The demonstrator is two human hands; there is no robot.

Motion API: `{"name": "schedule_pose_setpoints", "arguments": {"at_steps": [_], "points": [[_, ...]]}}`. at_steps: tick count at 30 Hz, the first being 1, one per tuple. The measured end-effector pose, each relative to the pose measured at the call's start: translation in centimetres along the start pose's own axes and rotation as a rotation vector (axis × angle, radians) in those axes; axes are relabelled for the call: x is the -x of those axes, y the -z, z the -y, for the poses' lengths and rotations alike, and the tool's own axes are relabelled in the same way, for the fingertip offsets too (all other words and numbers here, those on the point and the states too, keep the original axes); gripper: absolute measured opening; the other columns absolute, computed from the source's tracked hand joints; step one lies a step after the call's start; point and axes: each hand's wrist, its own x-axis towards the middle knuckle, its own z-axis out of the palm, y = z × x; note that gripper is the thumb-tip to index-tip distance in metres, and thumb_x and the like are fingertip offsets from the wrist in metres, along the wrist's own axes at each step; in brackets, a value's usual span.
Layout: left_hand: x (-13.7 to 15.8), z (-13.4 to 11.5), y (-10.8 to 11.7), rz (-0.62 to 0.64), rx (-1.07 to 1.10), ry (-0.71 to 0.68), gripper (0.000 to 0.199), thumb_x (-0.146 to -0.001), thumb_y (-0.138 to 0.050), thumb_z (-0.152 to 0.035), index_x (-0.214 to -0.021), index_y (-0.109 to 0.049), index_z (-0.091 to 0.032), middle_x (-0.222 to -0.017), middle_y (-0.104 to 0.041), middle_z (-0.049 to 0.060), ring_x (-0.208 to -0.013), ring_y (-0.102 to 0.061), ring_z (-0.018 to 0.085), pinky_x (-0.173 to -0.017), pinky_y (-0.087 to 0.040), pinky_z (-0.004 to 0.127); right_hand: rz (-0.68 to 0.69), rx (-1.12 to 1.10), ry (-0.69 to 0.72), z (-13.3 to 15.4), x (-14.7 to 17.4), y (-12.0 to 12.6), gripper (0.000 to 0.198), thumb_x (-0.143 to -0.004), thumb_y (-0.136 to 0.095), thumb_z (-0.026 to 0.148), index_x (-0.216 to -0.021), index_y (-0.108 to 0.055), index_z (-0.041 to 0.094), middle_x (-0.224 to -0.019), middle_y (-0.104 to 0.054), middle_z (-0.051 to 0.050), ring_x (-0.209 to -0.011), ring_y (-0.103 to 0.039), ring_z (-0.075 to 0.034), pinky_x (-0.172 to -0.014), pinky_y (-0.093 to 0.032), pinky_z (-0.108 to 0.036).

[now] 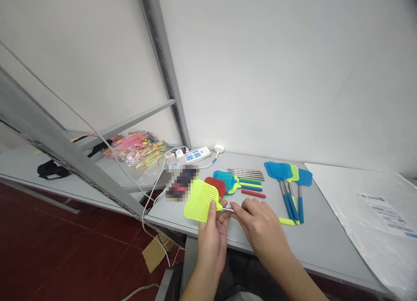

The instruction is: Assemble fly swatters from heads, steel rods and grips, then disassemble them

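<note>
My left hand (213,229) grips a yellow-green fly swatter head (201,201) near its neck, thumb on top of the mesh. A thin metal rod (228,210) runs from that neck into the pinched fingers of my right hand (259,220); its far end is hidden. Behind the hands lie a red swatter head (215,184), a blue one (224,178), and several metal rods (246,174). Loose coloured handles rest beside them, among them a red handle (253,193). A yellow-green handle (286,221) lies partly behind my right wrist.
Several whole fly swatters (295,175) with blue and yellow-green heads lie to the right. A white plastic bag (368,214) covers the table's right end. At back left are a power strip (198,154), plastic-wrapped bundles (140,149), and a grey metal upright (166,66). White cables hang in front.
</note>
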Motion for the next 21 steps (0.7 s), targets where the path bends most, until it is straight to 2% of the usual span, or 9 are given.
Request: {"name": "schedule_pose_setpoints", "arguments": {"at_steps": [6,15,21], "points": [[2.3,0.5,0.8,0.051,-0.114,-0.128,0.028,-0.084,-0.070,-0.034,-0.104,-0.066,-0.015,-0.093,-0.071,0.008,-0.084,-0.068,0.018,-0.080,-0.055,0.033,0.035,0.037,-0.015,1.4,1.7,2.6,0.021,-0.097,-0.048,0.023,-0.105,-0.066,0.018,-0.071,-0.053,-0.003,-0.064,-0.043,-0.018,-0.058,-0.024,-0.033],[7.0,1.9,2.6,0.131,-0.057,-0.058,0.029,-0.085,-0.068,-0.039,-0.096,-0.070,-0.012,-0.089,-0.070,0.010,-0.082,-0.067,0.017,-0.079,-0.054,0.031,0.023,0.062,-0.012,4.0,5.6,5.4,0.021,-0.096,-0.045,0.014,-0.103,-0.065,0.017,-0.070,-0.053,-0.003,-0.063,-0.041,-0.018,-0.058,-0.024,-0.033],[8.1,1.1,2.5,0.281,-0.103,-0.114,0.026,-0.088,-0.064,-0.039,-0.093,-0.072,-0.014,-0.095,-0.069,0.010,-0.092,-0.064,0.019,-0.077,-0.053,0.030,0.020,0.098,-0.019,4.9,6.1,7.6,0.014,-0.093,-0.052,0.013,-0.095,-0.065,0.016,-0.071,-0.052,-0.002,-0.064,-0.042,-0.018,-0.059,-0.026,-0.033]]}}
